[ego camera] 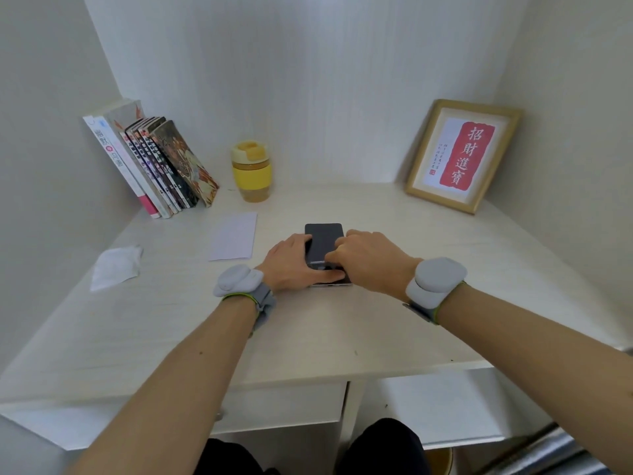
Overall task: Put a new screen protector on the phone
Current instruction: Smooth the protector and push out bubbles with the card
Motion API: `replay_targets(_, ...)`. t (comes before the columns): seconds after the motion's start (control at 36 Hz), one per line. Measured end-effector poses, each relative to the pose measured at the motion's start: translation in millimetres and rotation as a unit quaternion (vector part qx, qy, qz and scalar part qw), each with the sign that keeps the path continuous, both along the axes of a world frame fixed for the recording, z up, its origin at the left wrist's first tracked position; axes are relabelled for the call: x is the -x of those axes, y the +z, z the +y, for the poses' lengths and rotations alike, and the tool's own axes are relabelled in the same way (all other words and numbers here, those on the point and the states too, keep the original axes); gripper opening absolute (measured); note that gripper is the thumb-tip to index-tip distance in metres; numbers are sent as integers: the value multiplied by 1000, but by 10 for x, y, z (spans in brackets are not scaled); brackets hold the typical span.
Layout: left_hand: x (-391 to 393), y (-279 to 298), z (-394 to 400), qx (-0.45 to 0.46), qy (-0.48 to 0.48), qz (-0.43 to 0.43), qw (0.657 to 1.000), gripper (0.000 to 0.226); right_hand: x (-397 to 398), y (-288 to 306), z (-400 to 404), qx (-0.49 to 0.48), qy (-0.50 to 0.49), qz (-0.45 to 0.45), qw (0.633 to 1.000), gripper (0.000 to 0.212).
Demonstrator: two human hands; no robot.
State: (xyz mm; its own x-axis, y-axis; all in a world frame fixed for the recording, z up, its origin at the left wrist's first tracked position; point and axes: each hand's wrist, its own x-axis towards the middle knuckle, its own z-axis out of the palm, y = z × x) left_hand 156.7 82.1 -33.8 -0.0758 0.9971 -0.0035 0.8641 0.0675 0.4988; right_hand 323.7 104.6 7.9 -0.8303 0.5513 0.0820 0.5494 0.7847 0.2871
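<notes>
While the phone lies flat mid-desk, its near end is being worked on by both hands.

From the head view, the phone's left edge is gripped by the left hand; the right hand's fingers are curled down onto the glass, grasp unclear. A white sleeve left of the phone and a wipe farther left suggest fitting is not finished.
</notes>
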Motion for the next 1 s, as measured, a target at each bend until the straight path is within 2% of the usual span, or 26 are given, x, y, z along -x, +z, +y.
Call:
replay_targets(0.25,16,130,-46,55,-7,29,998,105,53,-1,39,5,-25,-6,1000,26)
replay_targets(0.47,40,226,-31,92,-54,-2,994,77,-10,7,-8,22,-21,-6,1000,27)
replay_targets(0.56,22,290,-68,101,-63,-7,993,73,21,57,2,39,-32,4,999,31)
replay_targets(0.61,-10,310,-105,105,-60,5,993,82,34,70,14,48,-35,9,998,31)
replay_targets(0.67,-7,315,-116,106,-61,18,992,105,35,52,24,53,-34,13,998,30)
replay_targets(0.72,34,302,-97,114,-61,13,992,109,18,27,31,58,-34,19,998,29)
replay_targets(0.83,66,301,-63,148,-62,-3,987,90,-11,-16,55,76,-36,40,996,29)
replay_targets(0.89,103,266,-25,159,-56,-10,986,89,-21,-31,76,95,-37,52,993,28)
replay_targets(1.0,118,259,-20,147,-24,-82,985,84,-63,-50,96,119,-33,61,990,25)
